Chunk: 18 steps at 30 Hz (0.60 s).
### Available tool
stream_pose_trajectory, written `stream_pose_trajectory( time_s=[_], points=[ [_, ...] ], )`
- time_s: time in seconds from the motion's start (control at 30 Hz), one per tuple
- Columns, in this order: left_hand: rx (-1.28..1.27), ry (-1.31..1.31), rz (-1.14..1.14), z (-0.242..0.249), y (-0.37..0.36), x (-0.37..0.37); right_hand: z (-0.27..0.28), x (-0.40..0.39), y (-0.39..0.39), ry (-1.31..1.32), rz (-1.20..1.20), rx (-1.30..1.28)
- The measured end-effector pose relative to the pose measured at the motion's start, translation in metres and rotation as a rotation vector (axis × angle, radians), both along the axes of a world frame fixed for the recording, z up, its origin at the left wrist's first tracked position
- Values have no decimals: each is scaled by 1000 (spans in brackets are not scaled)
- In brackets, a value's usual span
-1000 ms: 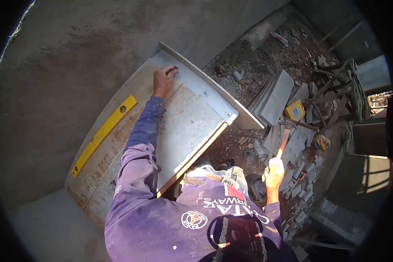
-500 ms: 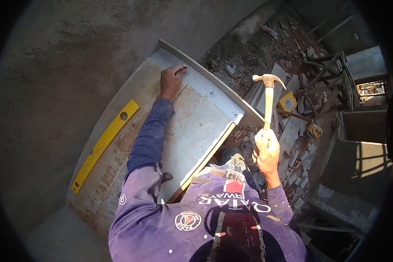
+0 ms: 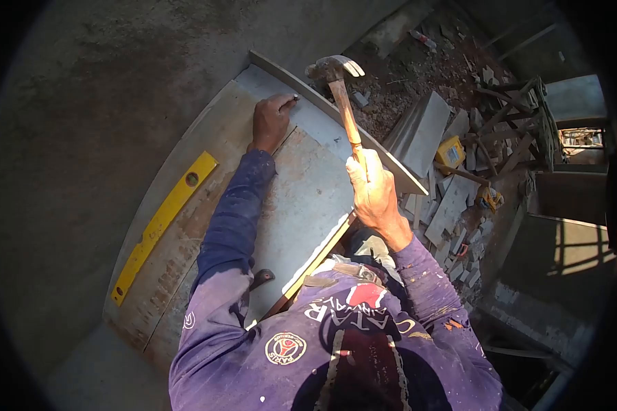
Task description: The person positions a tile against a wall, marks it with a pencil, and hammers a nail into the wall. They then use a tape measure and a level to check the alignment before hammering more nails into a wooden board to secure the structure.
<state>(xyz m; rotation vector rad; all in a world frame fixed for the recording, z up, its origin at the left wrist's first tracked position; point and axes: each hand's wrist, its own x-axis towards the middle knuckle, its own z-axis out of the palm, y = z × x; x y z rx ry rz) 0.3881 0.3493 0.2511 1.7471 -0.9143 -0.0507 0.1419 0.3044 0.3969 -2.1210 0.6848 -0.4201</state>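
My right hand (image 3: 376,195) is wrapped round the wooden handle of a claw hammer (image 3: 346,109), its metal head raised above the board edge. My left hand (image 3: 273,122) rests at the far end of a panel (image 3: 312,181), fingertips pinched on a small nail (image 3: 295,97) whose pale tip barely shows. Just beyond those fingers, an upright strip of board (image 3: 408,177) runs along the panel's edge. The hammer head is apart from the nail, to its upper right. Left of my left forearm lies a yellow spirit level (image 3: 163,229).
A dark tool end (image 3: 262,276) pokes out beside my left sleeve. On the right, rubble, broken tiles and planks (image 3: 421,130) cover the ground, with a yellow container (image 3: 450,152) among them. A rough wall (image 3: 116,89) stands on the left.
My right hand has moved left and up with the hammer, bringing its head over the strip, nearer my left hand. The left hand stays almost in place, still pinching.
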Motion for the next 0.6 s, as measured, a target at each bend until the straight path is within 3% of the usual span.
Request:
stream_pose_trajectory(
  time_s=[0.1, 0.17, 0.33, 0.5, 0.6],
  points=[
    [12, -14, 5, -1, -1, 1, -18, 13, -6, -25, 32, -59],
    [27, -32, 13, 0, 0, 1, -37, 18, -10, 165, 40, -133],
    [57, 7, -7, 6, 2, 0, -47, 21, -21, 294, 83, -229],
    [40, 10, 0, 4, 1, 1, -12, 29, -13, 47, 4, -98],
    [42, 20, 7, 2, -1, 2, -23, 30, -15, 105, -4, -73]
  ],
)
